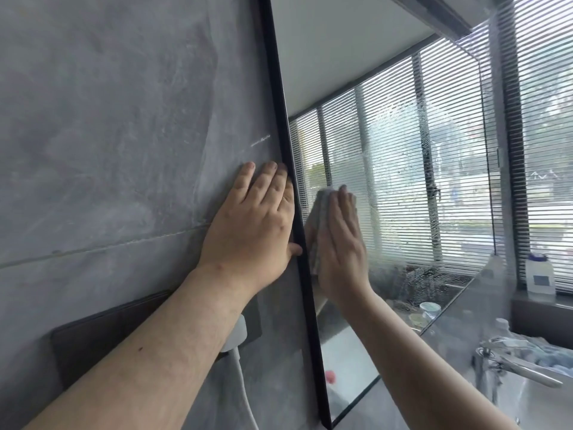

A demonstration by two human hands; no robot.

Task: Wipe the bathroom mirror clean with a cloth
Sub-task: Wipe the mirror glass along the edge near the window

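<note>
The black-framed mirror (403, 125) fills the right half of the view, with wet streaks and droplets across its middle. My right hand (339, 240) lies flat, fingers straight, and presses a grey cloth (319, 221) against the glass near the mirror's left edge. My left hand (257, 225) rests flat on the grey wall (108, 135), fingers straight, with its thumb against the black frame (285, 135).
A dark wall plate (102, 333) with a white plug and cable (238, 339) sits below my left arm. A chrome tap (514, 361) and basin are at the lower right. A white bottle (541, 274) stands on the windowsill by the blinds.
</note>
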